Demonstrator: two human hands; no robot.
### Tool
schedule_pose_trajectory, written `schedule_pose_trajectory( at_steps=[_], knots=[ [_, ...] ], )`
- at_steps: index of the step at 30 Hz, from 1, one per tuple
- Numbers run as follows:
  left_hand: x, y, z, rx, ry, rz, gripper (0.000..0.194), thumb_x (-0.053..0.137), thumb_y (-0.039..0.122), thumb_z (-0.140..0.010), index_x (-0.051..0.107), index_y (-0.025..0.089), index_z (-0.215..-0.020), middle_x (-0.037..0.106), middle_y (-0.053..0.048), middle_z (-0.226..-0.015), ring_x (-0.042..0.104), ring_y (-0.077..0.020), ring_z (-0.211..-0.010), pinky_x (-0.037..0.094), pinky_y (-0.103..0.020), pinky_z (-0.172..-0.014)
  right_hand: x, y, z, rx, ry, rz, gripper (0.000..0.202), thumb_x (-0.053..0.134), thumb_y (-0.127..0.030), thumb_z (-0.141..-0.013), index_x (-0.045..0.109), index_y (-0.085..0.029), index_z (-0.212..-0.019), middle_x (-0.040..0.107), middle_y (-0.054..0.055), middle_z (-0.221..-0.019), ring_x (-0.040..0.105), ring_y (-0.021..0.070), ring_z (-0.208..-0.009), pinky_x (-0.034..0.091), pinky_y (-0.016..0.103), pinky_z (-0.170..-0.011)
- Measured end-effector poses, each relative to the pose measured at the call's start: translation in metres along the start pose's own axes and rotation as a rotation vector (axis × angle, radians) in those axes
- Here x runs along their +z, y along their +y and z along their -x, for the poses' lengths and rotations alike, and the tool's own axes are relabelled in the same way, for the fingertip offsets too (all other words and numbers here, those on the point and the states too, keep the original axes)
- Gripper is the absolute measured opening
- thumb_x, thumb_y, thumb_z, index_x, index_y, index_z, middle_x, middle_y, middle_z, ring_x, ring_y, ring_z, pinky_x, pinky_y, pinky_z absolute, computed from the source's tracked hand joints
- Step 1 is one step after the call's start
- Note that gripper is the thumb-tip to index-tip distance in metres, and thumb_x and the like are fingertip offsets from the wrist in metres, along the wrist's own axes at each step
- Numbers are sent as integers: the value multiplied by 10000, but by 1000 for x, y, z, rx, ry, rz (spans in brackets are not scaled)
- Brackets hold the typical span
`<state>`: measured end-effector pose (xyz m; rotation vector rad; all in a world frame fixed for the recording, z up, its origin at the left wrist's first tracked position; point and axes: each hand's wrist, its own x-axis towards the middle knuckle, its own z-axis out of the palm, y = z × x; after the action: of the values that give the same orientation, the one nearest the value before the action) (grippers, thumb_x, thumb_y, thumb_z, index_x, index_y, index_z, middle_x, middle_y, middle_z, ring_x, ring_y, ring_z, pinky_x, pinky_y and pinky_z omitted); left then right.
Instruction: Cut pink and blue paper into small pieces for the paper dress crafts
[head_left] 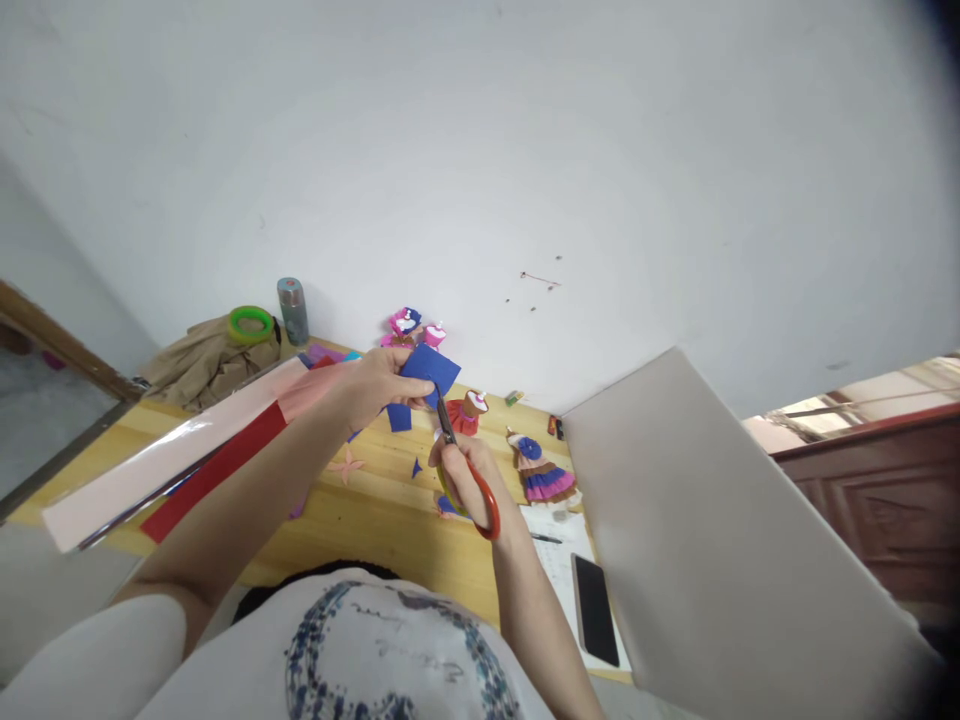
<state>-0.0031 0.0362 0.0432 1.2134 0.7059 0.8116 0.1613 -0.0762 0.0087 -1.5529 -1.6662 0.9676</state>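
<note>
My left hand (379, 383) pinches a piece of blue paper (433, 370) above the wooden table. Orange-handled scissors (487, 505) are in my right hand (463, 478), their blades pointing up at the paper's lower edge. Another blue piece (399, 417) shows just beneath the left hand. A small blue scrap (417, 467) and a pink star-shaped cutout (346, 466) lie on the table. Behind the scissors stands a small figure with a red skirt (464, 416). Part of a blue piece near the right hand is hidden.
Red paper (217, 470) and a pale pink sheet (172, 450) lie left. Behind are a green tape roll (250, 325), brown cloth (202, 370) and a bottle (293, 311). A layered paper dress (544, 478), a phone (595, 610) and a white panel (675, 540) are right.
</note>
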Motion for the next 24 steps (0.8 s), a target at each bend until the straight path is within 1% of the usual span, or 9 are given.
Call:
schedule_pose_trajectory(
  at_steps=[4, 11, 13, 17, 20, 24],
  knots=[
    [-2, 2, 1, -5, -45, 1, 200, 783, 207, -599, 670, 105, -728, 644, -10, -605, 583, -99, -566, 458, -232, -597, 1, 0, 0, -26, -3, -31, 484, 388, -617, -878, 522, -205, -661, 397, -22, -482, 414, 144, -507, 291, 259, -504],
    [-3, 3, 3, -29, -13, 82, 262, 792, 266, -611, 655, 97, -757, 661, -29, -630, 612, -122, -584, 503, -280, -654, 1, 0, 0, -51, -18, -88, 469, 394, -604, -879, 492, -207, -648, 383, -30, -484, 387, 131, -497, 278, 253, -495],
    [-4, 2, 4, -16, -21, 54, 250, 786, 267, -625, 662, 104, -769, 670, -29, -651, 620, -125, -607, 502, -277, -668, 1, -1, 1, -48, -15, -93, 467, 392, -600, -881, 490, -206, -649, 382, -31, -482, 385, 129, -493, 275, 252, -491],
    [-5, -2, 7, 35, -15, -70, 195, 759, 237, -651, 679, 117, -782, 672, -18, -660, 613, -122, -619, 472, -253, -654, 2, -3, 1, -33, -7, -83, 469, 385, -598, -885, 479, -208, -642, 377, -31, -476, 378, 126, -483, 268, 252, -484],
    [0, 0, 11, 45, 21, -127, 193, 748, 224, -641, 677, 122, -789, 659, -2, -649, 595, -116, -615, 451, -239, -634, 3, -1, 0, -46, -3, -66, 440, 391, -567, -889, 477, -212, -643, 386, -30, -483, 378, 129, -487, 273, 253, -487],
    [11, 6, 16, 32, 124, -148, 240, 757, 220, -576, 668, 131, -780, 624, 25, -623, 580, -120, -600, 445, -242, -611, 4, 1, -1, -66, 9, -40, 393, 400, -516, -886, 498, -209, -663, 391, -31, -506, 396, 135, -507, 295, 253, -502]
  ],
)
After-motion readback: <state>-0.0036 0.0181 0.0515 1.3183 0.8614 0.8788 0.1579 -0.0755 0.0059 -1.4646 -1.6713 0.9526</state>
